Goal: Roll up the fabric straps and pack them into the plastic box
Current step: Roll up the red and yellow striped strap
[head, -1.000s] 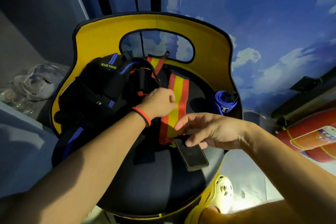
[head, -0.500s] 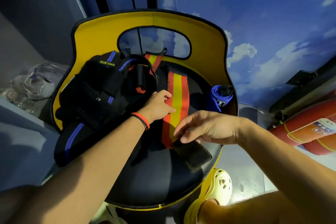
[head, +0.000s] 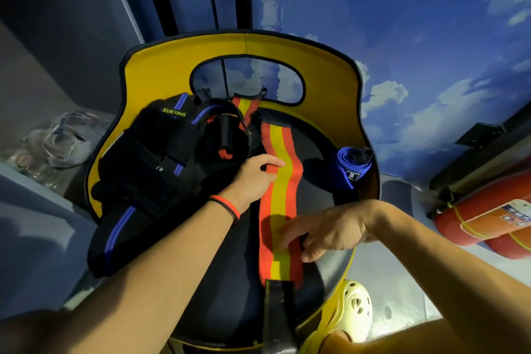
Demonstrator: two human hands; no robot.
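Note:
A red-and-yellow fabric strap (head: 278,195) lies flat and unrolled down the dark chair seat (head: 230,296). Its black tab end (head: 280,299) reaches the seat's near edge. My left hand (head: 253,178) rests on the strap's left edge, with a finger stretched across the red stripe. My right hand (head: 327,231) touches the strap lower down with spread, fairly straight fingers. A rolled blue strap (head: 349,165) stands at the seat's right side. A heap of black straps with blue stripes (head: 149,169) fills the left. A clear plastic container (head: 66,138) sits on the floor at the far left.
The chair's yellow backrest (head: 244,49) curves round the seat and has an oval opening. Red fire extinguishers (head: 488,221) lie at the right. A pale yellow clog (head: 356,307) shows below the seat's right edge.
The red-and-yellow strap now lies longer and straighter toward me, and its black tab has slid to the seat's near edge. My right hand moved down onto the stripes. My left hand shifted slightly onto the strap.

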